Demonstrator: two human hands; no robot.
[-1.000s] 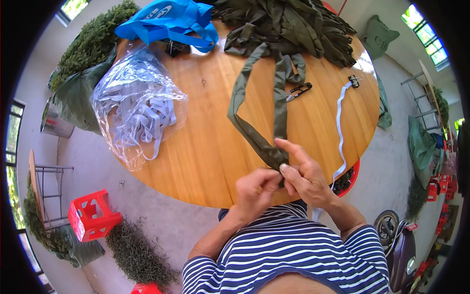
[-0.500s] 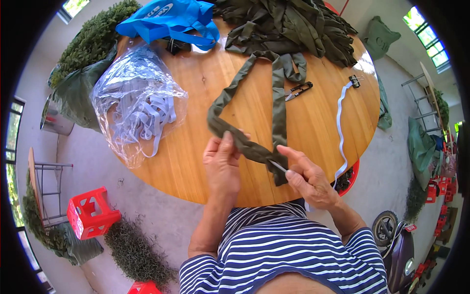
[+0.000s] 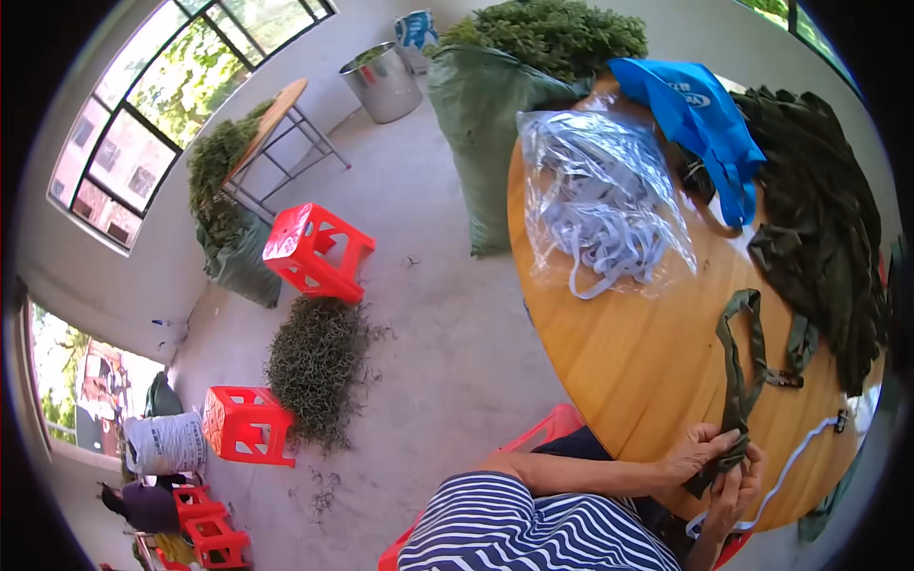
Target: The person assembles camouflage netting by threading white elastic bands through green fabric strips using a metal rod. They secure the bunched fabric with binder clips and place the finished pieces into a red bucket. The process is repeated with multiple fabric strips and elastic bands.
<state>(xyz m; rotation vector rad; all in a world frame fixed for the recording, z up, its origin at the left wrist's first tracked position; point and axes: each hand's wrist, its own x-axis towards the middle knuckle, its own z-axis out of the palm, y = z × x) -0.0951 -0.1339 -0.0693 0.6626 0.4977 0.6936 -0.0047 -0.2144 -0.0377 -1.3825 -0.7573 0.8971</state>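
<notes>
A long dark olive fabric strip (image 3: pixel 739 404) runs across the wooden table into my two hands, near the table's front edge. My left hand (image 3: pixel 693 455) pinches it from the left. Close against it, my right hand (image 3: pixel 737 487) has its fingers closed round the bunched part of the strip. Whether a thin tool is also in the right hand cannot be seen. A white elastic band (image 3: pixel 795 460) trails from a black clip (image 3: pixel 842 420) at the table's right side to below my hands. Black thread snips (image 3: pixel 785 379) lie beside the strip.
On the round table (image 3: pixel 609 371) lie a clear plastic bag (image 3: pixel 609 214) of white elastic, a blue bag (image 3: pixel 695 124) and a dark olive fabric pile (image 3: pixel 809 219). Red stools (image 3: pixel 314 249) and a heap of greenery (image 3: pixel 316 371) stand on the floor to the left.
The view has swung left, so the table and hands now sit at the right. My hands have come together on the strip; the thin metal tool seen at my right hand no longer shows.
</notes>
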